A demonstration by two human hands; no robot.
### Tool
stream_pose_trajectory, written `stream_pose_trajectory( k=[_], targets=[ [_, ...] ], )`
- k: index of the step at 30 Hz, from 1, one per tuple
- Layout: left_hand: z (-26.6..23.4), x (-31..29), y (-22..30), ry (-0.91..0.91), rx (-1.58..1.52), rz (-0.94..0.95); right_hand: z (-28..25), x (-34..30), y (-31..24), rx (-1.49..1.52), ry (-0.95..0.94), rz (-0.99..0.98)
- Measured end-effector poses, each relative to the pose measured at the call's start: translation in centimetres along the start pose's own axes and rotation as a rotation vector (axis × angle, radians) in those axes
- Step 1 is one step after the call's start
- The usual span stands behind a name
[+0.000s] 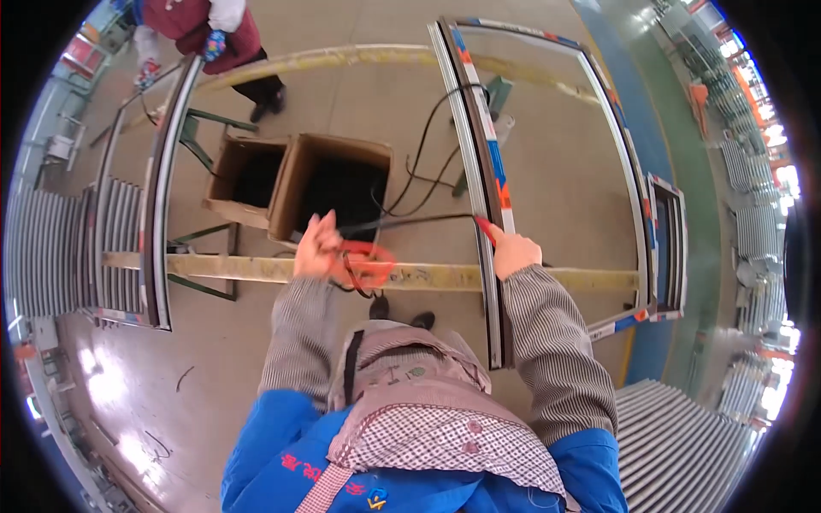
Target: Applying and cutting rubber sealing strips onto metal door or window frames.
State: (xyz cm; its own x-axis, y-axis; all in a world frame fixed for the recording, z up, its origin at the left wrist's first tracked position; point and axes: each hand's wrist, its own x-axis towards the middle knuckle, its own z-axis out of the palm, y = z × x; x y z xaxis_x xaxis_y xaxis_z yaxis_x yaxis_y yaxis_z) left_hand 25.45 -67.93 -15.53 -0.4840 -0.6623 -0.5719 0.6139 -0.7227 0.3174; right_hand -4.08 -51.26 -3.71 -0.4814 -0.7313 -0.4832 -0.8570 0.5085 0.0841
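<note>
A black sealing strip (419, 220) stretches between my two hands. Its right end meets the long edge of a window frame (469, 137), which is dark and silver with coloured tape patches. My left hand (318, 246), slightly blurred, pinches the strip to the left of the frame. Against that hand is a blurred red looped object (369, 265) whose kind I cannot make out. My right hand (516, 250) is closed around a small red tool (486, 229) at the frame's edge, where the strip meets it. More black strip loops loosely over the frame farther off.
Two open cardboard boxes (295, 184) holding dark material stand beyond my left hand. A yellowish beam (428, 276) runs crosswise under the frames. Another frame (162, 197) stands at left, with a co-worker (214, 34) behind it. Stacked metal profiles (693, 445) lie at lower right.
</note>
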Motion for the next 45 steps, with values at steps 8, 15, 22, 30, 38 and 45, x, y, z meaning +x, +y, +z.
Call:
stream_pose_trajectory(
  k=[8,15,22,30,38,45],
  targets=[
    [-8.6,-21.0,10.6,0.158,-0.052,0.869,0.9,0.1,1.3,0.007,0.037,-0.060],
    [-9.3,-22.7,14.5,0.538,-0.023,0.842,-1.8,-1.0,0.9,-0.017,0.068,-0.104],
    [-7.5,-24.1,16.1,0.401,-0.036,0.857,-6.7,1.6,-5.4,0.177,0.291,-0.377],
    [-4.7,-28.7,15.4,0.343,0.002,0.837,3.0,13.6,-19.3,0.589,-0.366,-0.850],
    [1.8,-30.7,17.4,0.165,0.226,0.972,3.0,18.6,-21.4,0.056,-0.880,-1.132],
    [20.4,-18.0,23.1,-0.092,0.465,0.819,-40.7,37.0,5.0,0.854,1.051,-0.342]
  ],
)
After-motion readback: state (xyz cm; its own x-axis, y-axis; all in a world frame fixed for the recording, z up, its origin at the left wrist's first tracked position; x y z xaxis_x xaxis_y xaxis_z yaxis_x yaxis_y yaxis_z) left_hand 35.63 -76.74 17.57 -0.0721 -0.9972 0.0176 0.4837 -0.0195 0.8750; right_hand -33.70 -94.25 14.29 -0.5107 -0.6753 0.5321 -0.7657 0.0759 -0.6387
